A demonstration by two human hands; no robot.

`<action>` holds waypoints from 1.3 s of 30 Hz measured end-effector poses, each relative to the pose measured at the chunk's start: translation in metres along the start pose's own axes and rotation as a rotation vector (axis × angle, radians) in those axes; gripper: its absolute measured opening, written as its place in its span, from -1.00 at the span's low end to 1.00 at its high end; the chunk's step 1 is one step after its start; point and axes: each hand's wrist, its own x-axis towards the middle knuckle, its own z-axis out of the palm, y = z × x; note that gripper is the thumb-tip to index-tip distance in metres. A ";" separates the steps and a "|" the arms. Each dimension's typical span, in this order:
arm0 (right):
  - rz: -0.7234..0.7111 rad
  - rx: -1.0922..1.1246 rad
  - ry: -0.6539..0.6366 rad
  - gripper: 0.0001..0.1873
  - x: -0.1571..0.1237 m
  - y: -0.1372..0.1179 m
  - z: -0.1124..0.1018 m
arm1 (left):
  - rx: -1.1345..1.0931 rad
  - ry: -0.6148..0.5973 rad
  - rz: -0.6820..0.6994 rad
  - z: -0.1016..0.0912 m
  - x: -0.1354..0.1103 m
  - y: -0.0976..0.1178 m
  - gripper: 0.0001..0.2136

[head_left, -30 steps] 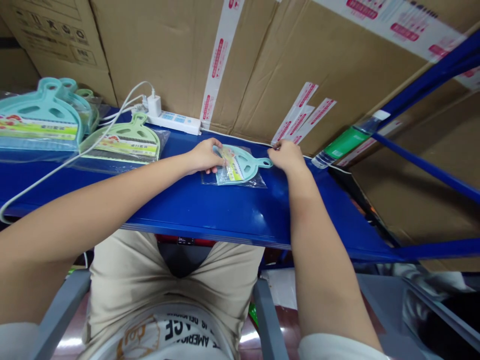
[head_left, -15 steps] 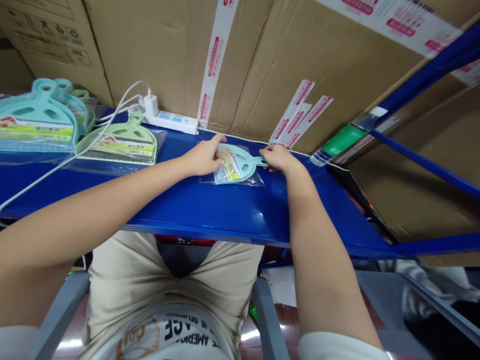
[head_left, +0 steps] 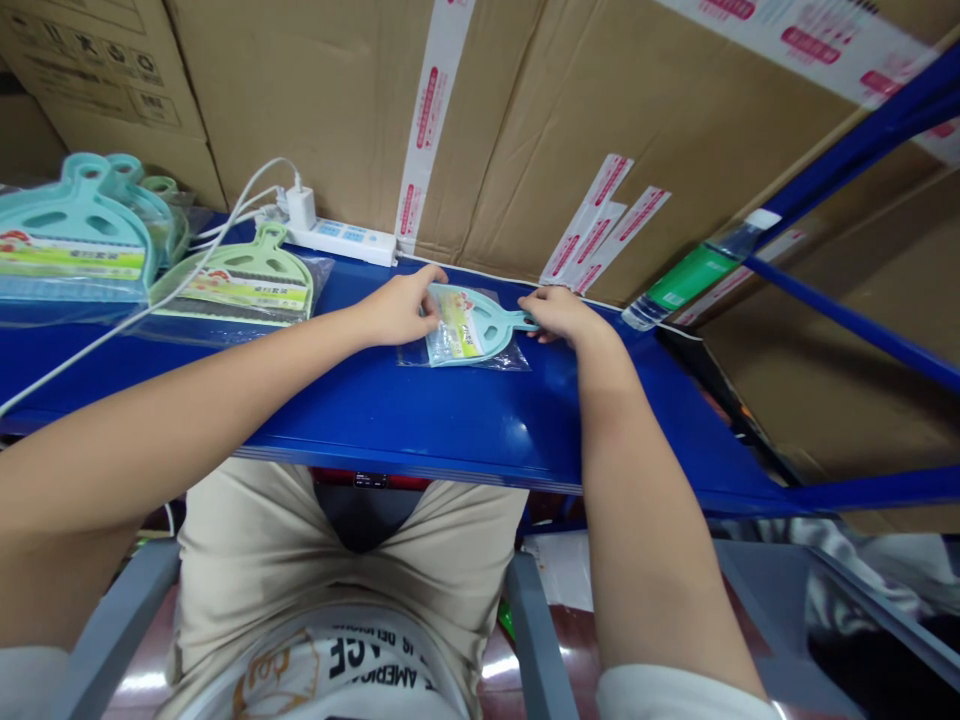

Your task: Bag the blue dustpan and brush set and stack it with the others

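Observation:
A small light-blue dustpan (head_left: 491, 318) with a colourful label lies in a clear plastic bag (head_left: 514, 357) on the blue shelf (head_left: 450, 420). Its handle points right, where the fingers of my right hand (head_left: 555, 312) are closed on the end. At the wide left edge, my left hand (head_left: 405, 310) rests with thumb and forefinger apart, next to or lightly touching the bag; its other fingers are tucked out of sight. Further left lies a green bagged dustpan (head_left: 259, 265), beside light-blue bagged dustpans (head_left: 90, 215).
A white power strip (head_left: 349, 240) with a plugged-in charger (head_left: 301, 208) sits along the back, its cable running left across the shelf. A bottle with a green label (head_left: 690, 278) leans at the right, near the blue frame (head_left: 855, 320). Cardboard (head_left: 330, 110) stands behind.
My left hand has shifted slightly left, its thumb drawing back from the dustpan's edge. My right hand stays on the handle, and the dustpan has barely moved.

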 end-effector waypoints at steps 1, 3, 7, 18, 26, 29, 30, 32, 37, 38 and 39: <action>0.013 0.004 -0.001 -0.74 -0.001 -0.001 0.000 | 0.012 -0.012 0.002 -0.001 0.000 0.000 -0.41; 0.029 0.010 -0.009 -0.77 -0.003 -0.002 -0.001 | 0.029 -0.036 0.003 -0.001 -0.001 0.001 -0.41; 0.026 0.019 -0.035 -0.74 -0.005 -0.002 -0.001 | 0.041 -0.063 -0.010 -0.001 -0.002 0.006 -0.40; 0.011 0.019 -0.047 -0.77 -0.002 0.000 -0.001 | 0.064 -0.058 0.022 0.003 0.000 0.003 -0.45; 0.007 0.013 -0.035 -0.82 -0.002 0.000 0.000 | 0.048 -0.041 0.033 0.005 0.001 -0.001 -0.52; 0.015 0.013 -0.042 -0.80 -0.002 -0.001 -0.001 | 0.072 -0.034 0.034 0.005 0.001 0.000 -0.57; 0.017 0.014 -0.045 -0.80 -0.003 -0.001 -0.001 | 0.085 -0.037 0.030 0.005 0.001 0.001 -0.58; 0.019 0.018 -0.050 -0.80 -0.004 -0.002 -0.002 | 0.105 -0.052 0.028 0.004 0.001 0.001 -0.58; 0.018 0.009 -0.056 -0.81 -0.005 -0.001 -0.003 | 0.210 -0.102 0.093 -0.005 0.002 -0.008 -0.59; 0.016 0.010 -0.052 -0.81 -0.005 -0.001 -0.004 | 0.258 -0.108 0.114 -0.007 0.003 -0.010 -0.59; 0.016 0.011 -0.047 -0.82 -0.004 0.000 -0.004 | 0.301 -0.109 0.136 -0.010 0.003 -0.012 -0.60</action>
